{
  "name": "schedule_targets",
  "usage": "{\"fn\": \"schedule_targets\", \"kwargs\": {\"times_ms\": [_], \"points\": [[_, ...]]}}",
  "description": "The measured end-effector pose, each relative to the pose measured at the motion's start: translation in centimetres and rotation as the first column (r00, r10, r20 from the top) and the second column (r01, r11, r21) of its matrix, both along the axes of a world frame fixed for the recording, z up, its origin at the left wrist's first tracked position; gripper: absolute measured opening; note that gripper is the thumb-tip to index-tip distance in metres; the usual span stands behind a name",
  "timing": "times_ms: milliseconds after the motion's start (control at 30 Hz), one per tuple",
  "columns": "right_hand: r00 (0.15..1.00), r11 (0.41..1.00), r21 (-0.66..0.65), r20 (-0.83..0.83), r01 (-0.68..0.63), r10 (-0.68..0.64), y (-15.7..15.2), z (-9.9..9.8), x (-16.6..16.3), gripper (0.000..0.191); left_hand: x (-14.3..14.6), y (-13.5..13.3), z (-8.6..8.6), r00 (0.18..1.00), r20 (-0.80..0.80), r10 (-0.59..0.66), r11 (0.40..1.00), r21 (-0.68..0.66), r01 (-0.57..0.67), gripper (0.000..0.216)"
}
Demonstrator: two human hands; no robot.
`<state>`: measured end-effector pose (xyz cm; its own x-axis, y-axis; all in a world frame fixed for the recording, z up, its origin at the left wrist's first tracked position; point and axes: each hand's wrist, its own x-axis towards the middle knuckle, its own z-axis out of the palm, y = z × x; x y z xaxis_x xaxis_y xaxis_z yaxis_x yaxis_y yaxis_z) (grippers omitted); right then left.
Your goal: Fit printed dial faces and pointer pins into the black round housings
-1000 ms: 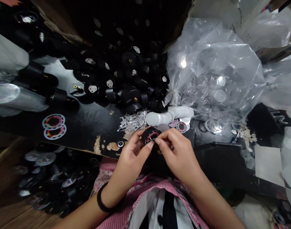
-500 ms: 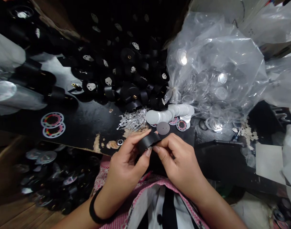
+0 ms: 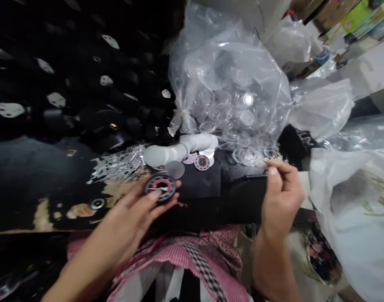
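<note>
In my left hand (image 3: 133, 209) is a round black pressure gauge (image 3: 168, 183), tilted so its red-and-black dial and white needle face up. My thumb lies over the lower left of the dial, and the fingers wrap beneath. Away to the right, my right hand (image 3: 281, 199) is closed in a pinch above a black rod-like tool (image 3: 254, 177); whatever is between its fingertips is too small to make out. Just behind the gauge lies a grey disc (image 3: 174, 169). Loose white needles (image 3: 119, 163) are heaped to its left.
A fanned row of pale discs (image 3: 169, 154) lies behind the gauge, with printed dials (image 3: 202, 162) beside it. A large clear bag (image 3: 229, 71) of transparent covers stands at the back. Black gauge housings (image 3: 84, 121) fill the back left. A white bag (image 3: 343, 235) hangs over the right side.
My hands were together around the black housing; they are now apart. The right has moved far right, and the left has turned the gauge dial-up. The view has swung right.
</note>
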<state>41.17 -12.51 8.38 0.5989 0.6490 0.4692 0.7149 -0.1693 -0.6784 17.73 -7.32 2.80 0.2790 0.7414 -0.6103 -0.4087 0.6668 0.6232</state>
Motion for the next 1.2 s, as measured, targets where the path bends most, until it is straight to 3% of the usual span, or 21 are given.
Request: {"fn": "schedule_targets", "kwargs": {"times_ms": [100, 167, 233, 300, 400, 500, 600, 667, 733, 833, 900, 967, 1033, 1100, 1200], "points": [[0.973, 0.999, -0.017, -0.225, 0.044, -0.047, -0.3, -2.6, 3.6, 0.014, 1.4, -0.3, -0.2, 0.979, 0.179, -0.097, 0.98, -0.154, 0.125, 0.023], [0.919, 0.999, 0.031, -0.394, 0.016, -0.002, 0.2, -3.9, 3.5, 0.01, 2.1, -0.4, -0.4, 0.968, 0.23, -0.098, 0.952, -0.262, 0.159, 0.027], [0.85, 0.989, 0.135, -0.512, -0.066, 0.127, 0.8, -4.0, 1.5, 0.011, 2.5, -0.4, -0.7, 0.964, 0.251, -0.088, 0.94, -0.3, 0.163, 0.026], [0.729, 0.935, 0.262, -0.587, -0.241, 0.352, 1.4, -3.2, -1.5, 0.016, 2.6, -0.5, -1.0, 0.962, 0.26, -0.082, 0.948, -0.276, 0.155, 0.022], [0.55, 0.787, 0.351, -0.572, -0.507, 0.609, 2.3, -1.9, -5.6, 0.023, 2.7, -0.7, -1.3, 0.954, 0.285, -0.096, 0.966, -0.205, 0.159, 0.02], [0.559, 0.674, 0.213, -0.414, -0.708, 0.718, 3.2, -1.7, -7.6, 0.024, 2.8, -0.9, -1.1, 0.957, 0.273, -0.093, 0.972, -0.183, 0.147, 0.015], [0.58, 0.625, 0.06, -0.312, -0.778, 0.752, 3.7, -1.6, -7.8, 0.022, 2.8, -0.9, -0.9, 0.971, 0.217, -0.095, 0.973, -0.186, 0.137, 0.01], [0.584, 0.634, 0.06, -0.332, -0.771, 0.741, 3.2, -0.7, -7.6, 0.024, 2.8, -0.8, -0.9, 0.969, 0.216, -0.116, 0.97, -0.187, 0.158, 0.012], [0.63, 0.682, 0.05, -0.338, -0.73, 0.699, 2.0, 0.6, -7.3, 0.026, 2.8, -0.7, -1.1, 0.963, 0.243, -0.114, 0.965, -0.202, 0.165, 0.017], [0.714, 0.727, -0.087, -0.3, -0.681, 0.633, 0.5, 1.2, -7.4, 0.021, 2.9, -0.7, -1.2, 0.959, 0.269, -0.086, 0.962, -0.229, 0.151, 0.021], [0.68, 0.679, -0.119, -0.286, -0.725, 0.676, 0.8, 0.1, -7.8, 0.019, 3.0, -0.7, -1.0, 0.961, 0.265, -0.081, 0.964, -0.226, 0.143, 0.019], [0.595, 0.609, -0.042, -0.273, -0.792, 0.756, 1.9, -1.5, -8.4, 0.02, 3.1, -0.8, -0.7, 0.962, 0.262, -0.082, 0.968, -0.207, 0.139, 0.016], [0.555, 0.596, 0.044, -0.316, -0.802, 0.77, 3.3, -2.4, -8.5, 0.019, 3.0, -0.8, -0.6, 0.963, 0.259, -0.077, 0.974, -0.187, 0.129, 0.016], [0.562, 0.658, 0.119, -0.422, -0.744, 0.711, 4.0, -2.2, -7.8, 0.018, 2.9, -0.8, -0.7, 0.961, 0.262, -0.083, 0.974, -0.182, 0.133, 0.017], [0.629, 0.8, 0.265, -0.505, -0.538, 0.591, 3.5, -1.0, -4.8, 0.017, 2.6, -0.7, -1.1, 0.958, 0.268, -0.099, 0.967, -0.2, 0.155, 0.02]]}}
